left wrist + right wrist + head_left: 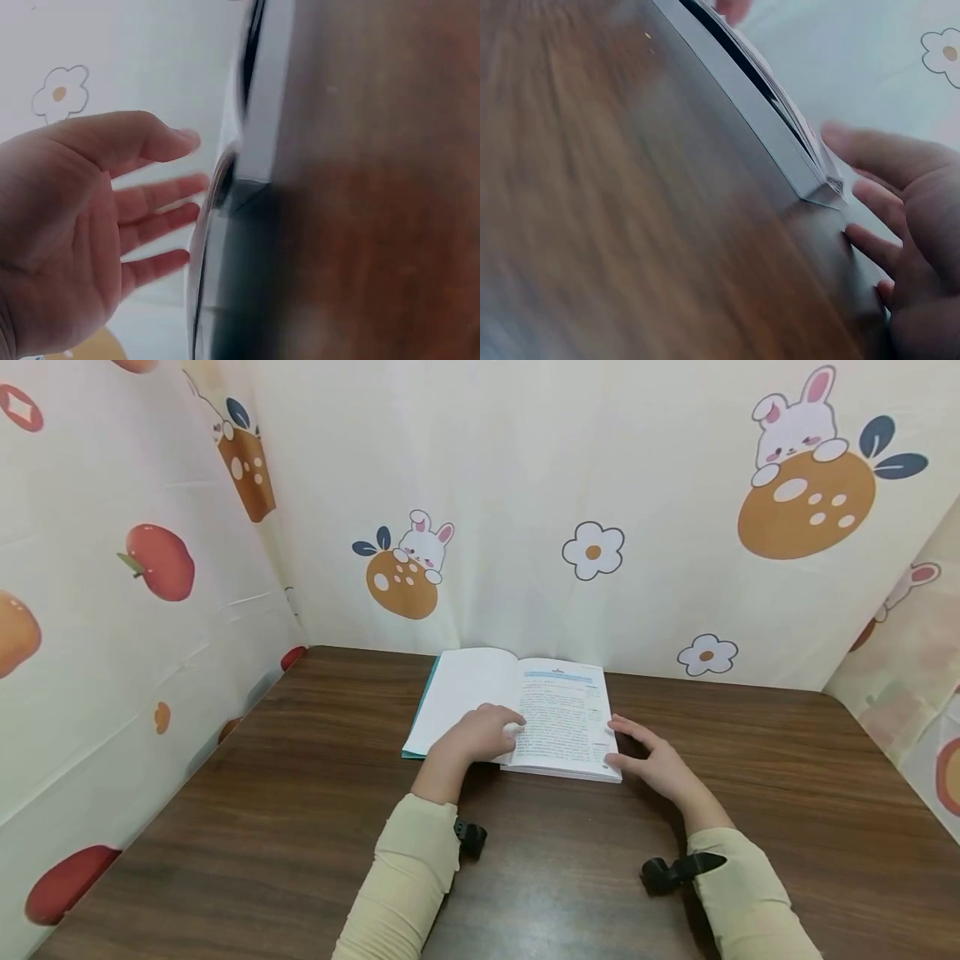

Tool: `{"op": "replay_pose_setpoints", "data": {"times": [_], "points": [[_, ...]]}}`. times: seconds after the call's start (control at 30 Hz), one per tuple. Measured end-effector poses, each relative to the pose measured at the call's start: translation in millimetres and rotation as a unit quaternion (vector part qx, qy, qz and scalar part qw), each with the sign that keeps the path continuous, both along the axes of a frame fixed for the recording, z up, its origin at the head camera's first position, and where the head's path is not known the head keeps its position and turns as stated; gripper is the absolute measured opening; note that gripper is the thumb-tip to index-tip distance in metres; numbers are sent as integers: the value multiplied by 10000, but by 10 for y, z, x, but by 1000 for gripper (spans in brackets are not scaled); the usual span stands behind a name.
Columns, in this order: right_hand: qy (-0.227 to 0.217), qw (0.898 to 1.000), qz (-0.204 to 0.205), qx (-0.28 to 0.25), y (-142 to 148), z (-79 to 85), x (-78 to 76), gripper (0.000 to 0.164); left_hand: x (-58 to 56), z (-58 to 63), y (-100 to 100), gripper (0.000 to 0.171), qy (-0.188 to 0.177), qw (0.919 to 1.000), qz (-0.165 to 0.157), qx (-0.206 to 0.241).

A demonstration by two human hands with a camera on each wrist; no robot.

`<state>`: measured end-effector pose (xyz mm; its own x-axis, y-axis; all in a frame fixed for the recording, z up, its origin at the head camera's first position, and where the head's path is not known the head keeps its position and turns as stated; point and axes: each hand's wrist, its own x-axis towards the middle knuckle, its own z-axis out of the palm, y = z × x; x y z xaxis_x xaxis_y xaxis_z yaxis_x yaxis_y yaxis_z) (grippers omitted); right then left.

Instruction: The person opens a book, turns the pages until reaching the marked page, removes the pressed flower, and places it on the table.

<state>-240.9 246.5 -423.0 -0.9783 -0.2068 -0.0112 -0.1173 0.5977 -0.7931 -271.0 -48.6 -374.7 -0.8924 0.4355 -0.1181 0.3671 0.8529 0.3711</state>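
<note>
An open book (562, 727) lies near the back of the table, with a blank left page (468, 685), a printed right page and a teal cover edge. My left hand (480, 733) is over the lower left page near the fold; its fingertips reach the page surface in the left wrist view, fingers loosely extended. Beside the book's right edge is my right hand (656, 767), fingers spread, with the thumb tip at the lower right corner. Seen in the right wrist view, several upper pages (780, 97) bow up over a dark gap above the thicker page block (757, 120).
The brown wood-grain table (300, 827) spreads out around the book. Behind it hangs a pale curtain (510, 527) printed with rabbits, fruit and flowers, with similar cloth at both sides. Black wrist cameras (471, 839) sit on both sleeves.
</note>
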Motion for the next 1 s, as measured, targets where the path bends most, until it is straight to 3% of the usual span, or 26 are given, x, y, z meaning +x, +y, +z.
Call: {"op": "replay_pose_setpoints", "data": {"times": [0.17, 0.4, 0.53, 0.7, 0.87, 1.0], "points": [[-48, 9989, 429, 198, 62, 34, 18, 65, -2, -69, 36, 36, -26, 9997, 174, -142], [127, 9970, 767, 64, 84, 22, 8, 59, -29, -117, -2, 38, -206, 9987, 207, 428], [239, 9973, 693, 75, 74, -8, -2, 56, -26, -113, -3, 38, -310, 9973, 228, 633], [393, 9978, 525, 53, 52, -38, -5, 50, -4, -94, 51, 35, -180, 9986, 251, 425], [386, 9988, 303, 90, 29, -50, -4, 46, 25, -88, 140, 35, 157, 9988, 449, 127], [423, 9990, 137, 91, 8, -49, -19, 45, 61, -72, 244, 34, 563, 9976, 392, 17]]}}
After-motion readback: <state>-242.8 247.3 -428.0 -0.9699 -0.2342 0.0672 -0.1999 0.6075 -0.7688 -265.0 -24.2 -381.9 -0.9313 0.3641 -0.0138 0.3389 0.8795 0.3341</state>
